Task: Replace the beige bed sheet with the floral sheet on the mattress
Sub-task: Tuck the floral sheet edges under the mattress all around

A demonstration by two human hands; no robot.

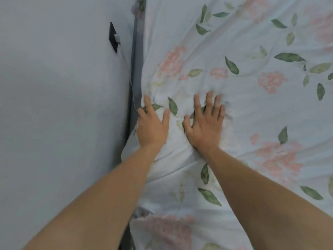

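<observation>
Pale grey-white wall (59, 105) fills the left side of the view, and a black rectangular wall socket (113, 37) is fixed to it with a white plug (117, 38) seated in it; a thin white cable (128, 73) hangs from the plug and drops into the narrow dark gap (130, 109) between wall and bed. To the right of that gap lies the white cotton floral sheet printed with pink blossoms and green leaves (243, 91) — it covers the whole visible top of the bed and reaches right up to the wall-side edge, where a strip of grey mattress side (137, 56) shows beside it. Near the wall the fabric is bunched and creased into a raised mound, with folds radiating out toward the upper right. Both bare hands rest on that mound, palms down, close together but not touching. The left hand (152, 126) lies at the very edge of the bed, its fingers stretched out over the fabric toward the gap with the thumb spread to the right. The right hand (204, 126) lies just beside it, fingers straight and fanned, pressing flat on the sheet — its fingertips are slightly blurred. Neither hand is curled around any fabric. Both bare forearms enter from the bottom of the view. At the lower edge, a further fold of the same floral cloth (167, 230) hangs over the near corner of the bed.
</observation>
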